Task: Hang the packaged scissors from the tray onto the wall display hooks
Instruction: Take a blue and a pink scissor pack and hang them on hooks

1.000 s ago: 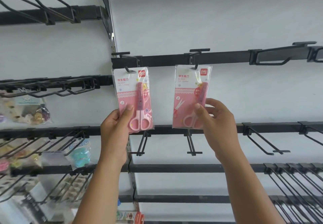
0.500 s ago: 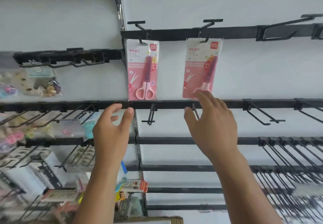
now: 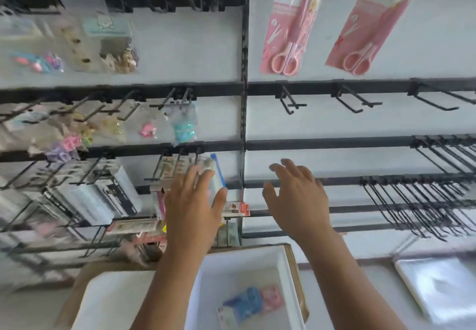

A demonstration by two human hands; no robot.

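Note:
Two pink packs of scissors hang high on the white wall: the left pack (image 3: 288, 23) and the right pack (image 3: 371, 26), both on hooks at the top edge of the view. Both my hands are empty with fingers spread, well below the packs. My left hand (image 3: 195, 206) hovers in front of the lower left racks. My right hand (image 3: 296, 198) is level with it, before the bare wall panel. Below, a white tray (image 3: 283, 278) holds blurred blue and pink packs (image 3: 249, 304).
Empty black hooks (image 3: 291, 100) line the rail under the hung packs, and dense rows of hooks (image 3: 412, 201) fill the lower right. The left wall panel carries several small packaged goods (image 3: 180, 123). A second white tray (image 3: 110, 298) and a clear-wrapped tray (image 3: 443, 286) lie below.
Both hands let go of the hung packs and dropped away from them. The view tilted downward, bringing the trays into sight.

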